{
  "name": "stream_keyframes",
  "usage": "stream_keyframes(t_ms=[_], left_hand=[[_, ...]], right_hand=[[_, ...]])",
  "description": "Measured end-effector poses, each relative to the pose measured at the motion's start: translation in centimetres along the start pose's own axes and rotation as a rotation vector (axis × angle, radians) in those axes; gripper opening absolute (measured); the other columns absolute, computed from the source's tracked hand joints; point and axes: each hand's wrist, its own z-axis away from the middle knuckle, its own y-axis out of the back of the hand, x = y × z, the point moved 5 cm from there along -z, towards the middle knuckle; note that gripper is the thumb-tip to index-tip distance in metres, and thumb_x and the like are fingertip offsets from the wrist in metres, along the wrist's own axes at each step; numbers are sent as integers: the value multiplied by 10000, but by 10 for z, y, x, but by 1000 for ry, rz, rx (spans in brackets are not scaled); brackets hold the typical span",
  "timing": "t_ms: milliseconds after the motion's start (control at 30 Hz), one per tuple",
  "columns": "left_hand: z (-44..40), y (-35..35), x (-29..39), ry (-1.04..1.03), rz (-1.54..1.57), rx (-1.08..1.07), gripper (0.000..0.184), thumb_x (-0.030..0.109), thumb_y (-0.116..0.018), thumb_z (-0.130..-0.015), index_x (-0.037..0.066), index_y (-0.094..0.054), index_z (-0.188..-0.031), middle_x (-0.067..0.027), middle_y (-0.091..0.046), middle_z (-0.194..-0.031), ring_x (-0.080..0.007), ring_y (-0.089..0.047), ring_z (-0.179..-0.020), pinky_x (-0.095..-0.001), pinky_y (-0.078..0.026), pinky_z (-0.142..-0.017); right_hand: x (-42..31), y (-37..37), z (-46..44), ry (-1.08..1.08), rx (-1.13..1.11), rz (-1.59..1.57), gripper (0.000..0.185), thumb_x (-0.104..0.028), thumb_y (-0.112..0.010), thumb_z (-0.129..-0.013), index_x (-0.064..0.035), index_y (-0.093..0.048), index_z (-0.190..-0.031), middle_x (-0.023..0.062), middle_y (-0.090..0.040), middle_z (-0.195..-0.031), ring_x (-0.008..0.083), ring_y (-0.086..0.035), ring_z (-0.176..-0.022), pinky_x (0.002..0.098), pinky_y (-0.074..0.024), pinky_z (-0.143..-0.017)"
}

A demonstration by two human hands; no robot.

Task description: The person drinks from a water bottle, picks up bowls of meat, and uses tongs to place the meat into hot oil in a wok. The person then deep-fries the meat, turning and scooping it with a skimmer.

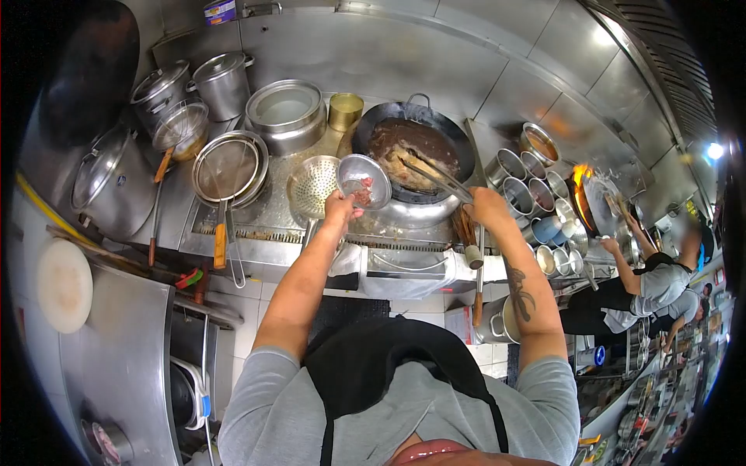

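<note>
My left hand [340, 211] grips the rim of a small metal bowl [376, 196] with a few reddish pieces of food in it. The bowl is tilted beside the near left edge of a dark wok [464, 152]. My right hand [486, 208] is closed on the handle end of metal tongs [439, 177], whose tips reach into the wok. Dark liquid [396, 138] and pale, frothy food [404, 165] fill much of the wok. A perforated ladle [312, 186] lies just left of the bowl.
Strainers [225, 169] and lidded pots [219, 84] stand at the left. A large pot [284, 116] and a golden tin [345, 112] are behind the ladle. Metal containers [517, 194] line the right. Farther right, a co-worker [660, 281] holds a flaming wok [602, 203].
</note>
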Motion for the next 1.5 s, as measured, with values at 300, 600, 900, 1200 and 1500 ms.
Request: stream_keyframes(t_ms=[300,600,900,1200,1500], left_hand=[[10,2,15,-7,22,-77,56,60,-558,-922,27,-513,-925,-106,-586,-855,-221,-654,-650,-316,-599,-557],[23,-14,26,-39,-8,-131,94,81,-555,-938,6,-504,-916,-119,-593,-863,-243,-677,-690,-335,-608,-585],[3,-7,17,-21,-85,-27,130,61,-567,-919,25,-458,-859,-129,-590,-839,-259,-671,-627,-329,-591,-500],[0,-2,20,8,-60,-15,154,55,-568,-927,42,-419,-891,-185,-578,-926,-293,-665,-654,-355,-608,-560],[3,5,12,28,-21,-39,143,57,-567,-929,42,-425,-945,-189,-590,-959,-314,-676,-699,-370,-607,-582]], right_hand=[[-46,49,34,192,-113,-43,508,-228,-765,-727,-22,-613,-1167,240,-673,-953,399,-639,-956,468,-500,-838],[-48,25,29,291,-11,119,208,-108,-632,-781,-21,-652,-970,222,-675,-894,372,-671,-862,465,-537,-756],[-32,21,33,239,91,176,164,-69,-554,-811,-23,-666,-923,199,-675,-878,365,-678,-838,461,-548,-743],[27,-29,9,39,40,101,161,-89,-548,-812,-2,-667,-877,236,-677,-922,394,-672,-881,485,-539,-787],[52,-23,16,-158,-6,-66,384,-211,-705,-788,-6,-635,-1105,254,-662,-1012,413,-632,-988,488,-501,-856]])
